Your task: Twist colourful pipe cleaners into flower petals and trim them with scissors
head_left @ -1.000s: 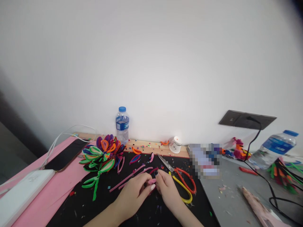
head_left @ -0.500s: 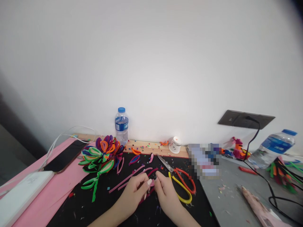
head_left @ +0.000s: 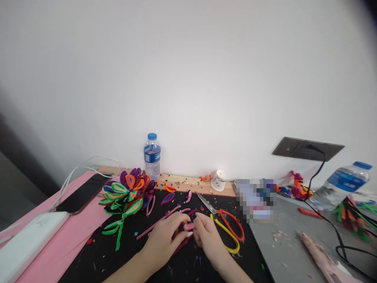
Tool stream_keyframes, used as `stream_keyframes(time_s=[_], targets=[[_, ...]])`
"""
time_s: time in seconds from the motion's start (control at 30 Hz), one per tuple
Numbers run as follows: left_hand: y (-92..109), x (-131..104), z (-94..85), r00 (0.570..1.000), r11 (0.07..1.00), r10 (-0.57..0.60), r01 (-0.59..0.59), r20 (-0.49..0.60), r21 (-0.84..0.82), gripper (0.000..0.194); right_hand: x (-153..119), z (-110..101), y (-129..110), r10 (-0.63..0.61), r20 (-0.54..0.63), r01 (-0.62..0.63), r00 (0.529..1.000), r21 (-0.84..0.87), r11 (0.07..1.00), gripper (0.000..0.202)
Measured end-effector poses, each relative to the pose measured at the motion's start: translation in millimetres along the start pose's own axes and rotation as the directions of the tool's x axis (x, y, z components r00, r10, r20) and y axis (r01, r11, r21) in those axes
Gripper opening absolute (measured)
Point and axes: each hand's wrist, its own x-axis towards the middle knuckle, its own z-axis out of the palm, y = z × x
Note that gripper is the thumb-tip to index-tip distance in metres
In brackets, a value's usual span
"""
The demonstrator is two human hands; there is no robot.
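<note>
A short pink pipe cleaner [head_left: 189, 226] is pinched between the fingertips of both hands, low over the black mat [head_left: 118, 267]. My left hand [head_left: 167, 235] grips its left end with thumb and forefinger. On its right end are the closed fingers of my right hand [head_left: 207, 237]. Longer pink pipe cleaners [head_left: 156, 225] lie on the mat behind my left hand. Scissors with red and yellow handles [head_left: 226, 228] rest just right of my right hand, their blades parted slightly. A bent pink loop [head_left: 189, 196] lies beyond my hands.
A colourful pipe-cleaner flower bunch [head_left: 126, 192] lies at left, near a dark phone [head_left: 84, 193] and a white power bank [head_left: 32, 239]. Along the wall stand a water bottle [head_left: 152, 157] and an upturned paper cup [head_left: 218, 181]. Another bottle [head_left: 341, 186] and black cable [head_left: 324, 220] are right.
Both hands stay close together; the fingers have shifted, and the pink pipe cleaner between them now shows more clearly. The view has moved very slightly.
</note>
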Motion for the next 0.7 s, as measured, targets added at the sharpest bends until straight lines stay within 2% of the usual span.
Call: stream_keyframes(time_s=[0.1,0.17,0.4,0.5,0.57,0.63,0.7], targets=[[-4.8,-0.2,-3.8,0.990,0.984,0.140,-0.142,0.029,0.103,0.021,-1.1,3.3,-2.6,0.106,0.069,-0.118,0.992,0.214,0.970,0.031],[-7.8,-0.3,-5.3,0.982,0.974,0.189,-0.191,0.027,0.118,0.024,-2.4,4.5,-4.7,0.148,0.101,-0.172,0.984,0.299,0.939,0.032],[-8.6,0.3,-7.4,0.968,0.954,0.245,-0.250,0.046,0.165,0.022,-2.4,1.6,-6.4,0.262,0.170,-0.307,0.950,0.364,0.879,0.024],[-8.5,0.2,-5.8,0.968,0.936,0.239,-0.249,0.073,0.250,0.024,-1.4,2.1,-3.5,0.251,0.148,-0.287,0.956,0.319,0.904,0.023],[-7.9,0.0,-3.7,0.976,0.943,0.205,-0.216,0.072,0.254,0.024,-0.9,2.7,-2.1,0.211,0.104,-0.230,0.972,0.232,0.945,0.024],[-6.4,0.2,-0.5,0.991,0.973,0.135,-0.137,0.027,0.183,0.024,-1.0,2.7,-2.1,0.125,0.046,-0.128,0.991,0.080,0.988,0.027],[-4.5,1.1,3.9,1.000,1.000,-0.005,0.006,-0.016,0.012,0.026,-2.1,1.8,-3.7,-0.007,-0.006,0.007,1.000,-0.114,0.993,0.028]])
